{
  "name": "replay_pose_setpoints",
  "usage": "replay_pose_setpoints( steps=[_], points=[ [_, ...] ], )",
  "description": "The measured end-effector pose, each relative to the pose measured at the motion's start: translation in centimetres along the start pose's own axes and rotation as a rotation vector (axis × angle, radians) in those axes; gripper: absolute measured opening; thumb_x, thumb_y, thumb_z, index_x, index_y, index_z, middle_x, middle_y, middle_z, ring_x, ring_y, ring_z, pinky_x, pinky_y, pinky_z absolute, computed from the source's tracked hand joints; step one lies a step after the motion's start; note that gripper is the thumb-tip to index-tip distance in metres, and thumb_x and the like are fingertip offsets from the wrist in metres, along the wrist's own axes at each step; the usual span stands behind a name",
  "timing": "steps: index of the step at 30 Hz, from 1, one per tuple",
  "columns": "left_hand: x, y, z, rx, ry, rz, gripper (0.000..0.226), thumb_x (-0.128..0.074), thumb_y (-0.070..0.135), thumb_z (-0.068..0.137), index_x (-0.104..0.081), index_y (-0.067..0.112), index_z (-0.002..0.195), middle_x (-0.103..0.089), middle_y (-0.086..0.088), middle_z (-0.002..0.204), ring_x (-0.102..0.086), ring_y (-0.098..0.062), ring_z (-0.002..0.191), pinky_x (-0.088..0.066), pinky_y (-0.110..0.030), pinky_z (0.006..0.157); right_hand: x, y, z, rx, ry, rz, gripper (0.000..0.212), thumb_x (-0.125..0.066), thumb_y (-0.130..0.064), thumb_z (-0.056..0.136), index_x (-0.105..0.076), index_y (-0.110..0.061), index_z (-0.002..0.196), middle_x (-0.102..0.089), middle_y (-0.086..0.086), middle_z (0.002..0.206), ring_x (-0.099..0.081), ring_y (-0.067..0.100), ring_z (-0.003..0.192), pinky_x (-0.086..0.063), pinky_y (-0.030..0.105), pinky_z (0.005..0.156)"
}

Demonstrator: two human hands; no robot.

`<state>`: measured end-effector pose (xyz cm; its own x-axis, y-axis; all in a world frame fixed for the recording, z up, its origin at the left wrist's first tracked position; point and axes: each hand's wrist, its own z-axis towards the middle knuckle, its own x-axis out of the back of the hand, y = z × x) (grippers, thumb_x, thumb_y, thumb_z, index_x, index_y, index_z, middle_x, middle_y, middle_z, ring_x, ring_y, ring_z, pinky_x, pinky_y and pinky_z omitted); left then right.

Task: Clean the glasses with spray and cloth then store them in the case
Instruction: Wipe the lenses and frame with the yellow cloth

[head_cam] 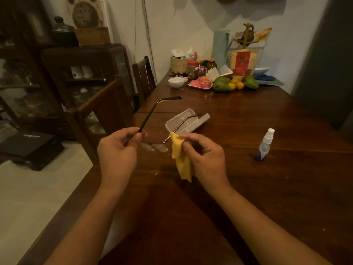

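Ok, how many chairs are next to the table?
2. Both stand along the table's left edge: a near chair beside the left hand, and a far chair by the wall. Others may be out of view.

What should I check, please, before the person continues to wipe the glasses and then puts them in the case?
1. Glasses held: ok. The left hand has a grip on one temple, near the hinge.
2. Cloth ready: ok. The right hand pinches the yellow cloth at the right side of the frame.
3. Lenses clean: cannot tell, they are too transparent and blurred.
4. Case open: ok. It lies on the table behind the hands.
5. Spray bottle out of the way: ok. It stands upright, apart from both hands.
6. Temples folded for storing: not ok, both are spread open.
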<state>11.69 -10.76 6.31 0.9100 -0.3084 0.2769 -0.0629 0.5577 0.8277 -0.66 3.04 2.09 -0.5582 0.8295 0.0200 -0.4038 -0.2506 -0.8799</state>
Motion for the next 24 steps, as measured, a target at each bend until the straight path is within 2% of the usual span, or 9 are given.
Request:
replay_pose_setpoints(
  steps=[5, 8, 11, 13, 17, 19, 21, 24],
  points=[
    [-1.5, 0.2, -1.4, 0.024, -0.092, -0.197, 0.029, -0.064, 0.003, 0.091, -0.073, 0.030, 0.089, -0.076, 0.008, 0.086, -0.073, -0.009, 0.089, -0.058, -0.027, 0.078, -1.4, -0.4, -0.2, 0.199, 0.025, -0.156, 0.024, -0.069, -0.007, 0.090, -0.075, -0.020, 0.109, -0.071, -0.010, 0.111, -0.064, 0.000, 0.107, -0.055, 0.025, 0.091],
    [-2.3, 0.3, -1.8, 0.112, -0.075, -0.367, 0.023, -0.060, -0.002, 0.091, -0.074, 0.016, 0.095, -0.077, 0.000, 0.086, -0.074, -0.014, 0.087, -0.060, -0.025, 0.074, -1.6, 0.1, -0.5, 0.360, -0.072, -0.407, 0.026, -0.062, -0.022, 0.093, -0.073, -0.023, 0.116, -0.071, -0.013, 0.112, -0.053, -0.007, 0.106, -0.048, 0.024, 0.088],
    [-2.3, 0.0, -1.5, 0.209, -0.012, -0.497, 0.022, -0.057, -0.006, 0.092, -0.073, 0.008, 0.097, -0.076, -0.008, 0.086, -0.075, -0.022, 0.087, -0.062, -0.031, 0.075, -1.2, 0.8, -0.8, 0.468, -0.140, -0.617, 0.029, -0.060, -0.032, 0.091, -0.072, -0.027, 0.116, -0.071, -0.014, 0.117, -0.050, 0.006, 0.112, -0.041, 0.034, 0.086],
    [-2.2, 0.1, -1.3, 0.225, 0.007, -0.517, 0.023, -0.056, -0.008, 0.091, -0.072, 0.007, 0.095, -0.076, -0.006, 0.083, -0.075, -0.021, 0.085, -0.062, -0.033, 0.075, -0.8, 1.2, -0.8, 0.517, -0.131, -0.754, 0.029, -0.060, -0.037, 0.089, -0.072, -0.032, 0.115, -0.069, -0.017, 0.119, -0.048, 0.011, 0.119, -0.034, 0.037, 0.088],
    [-2.5, 0.1, -1.4, 0.203, 0.006, -0.505, 0.033, -0.057, -0.008, 0.091, -0.074, 0.019, 0.085, -0.077, 0.001, 0.078, -0.075, -0.020, 0.084, -0.062, -0.034, 0.076, -0.4, 1.2, -0.5, 0.518, -0.088, -0.942, 0.034, -0.056, -0.048, 0.090, -0.068, -0.036, 0.119, -0.066, -0.018, 0.124, -0.044, 0.015, 0.127, -0.029, 0.041, 0.093],
    [-2.7, 0.1, -1.5, 0.190, 0.007, -0.515, 0.036, -0.058, -0.009, 0.090, -0.075, 0.022, 0.083, -0.077, 0.002, 0.077, -0.075, -0.018, 0.083, -0.061, -0.032, 0.076, -0.6, 1.3, -0.5, 0.496, -0.121, -0.946, 0.038, -0.054, -0.048, 0.092, -0.064, -0.036, 0.127, -0.063, -0.018, 0.132, -0.041, 0.015, 0.131, -0.031, 0.042, 0.093],
    [-2.7, 0.2, -1.6, 0.194, 0.001, -0.540, 0.029, -0.057, -0.010, 0.090, -0.073, 0.014, 0.087, -0.076, 0.001, 0.075, -0.075, -0.015, 0.079, -0.062, -0.030, 0.074, -0.8, 1.6, -0.5, 0.528, -0.195, -0.849, 0.039, -0.054, -0.039, 0.095, -0.060, -0.034, 0.133, -0.061, -0.016, 0.136, -0.040, 0.016, 0.131, -0.032, 0.037, 0.094],
    [-2.6, 0.1, -1.6, 0.202, -0.003, -0.539, 0.022, -0.057, -0.008, 0.090, -0.072, 0.007, 0.090, -0.076, -0.001, 0.075, -0.075, -0.017, 0.079, -0.062, -0.030, 0.072, -0.4, 2.1, -0.3, 0.575, -0.222, -0.707, 0.035, -0.061, -0.025, 0.094, -0.066, -0.029, 0.128, -0.065, -0.014, 0.130, -0.044, 0.016, 0.123, -0.031, 0.029, 0.092]
  ],
)
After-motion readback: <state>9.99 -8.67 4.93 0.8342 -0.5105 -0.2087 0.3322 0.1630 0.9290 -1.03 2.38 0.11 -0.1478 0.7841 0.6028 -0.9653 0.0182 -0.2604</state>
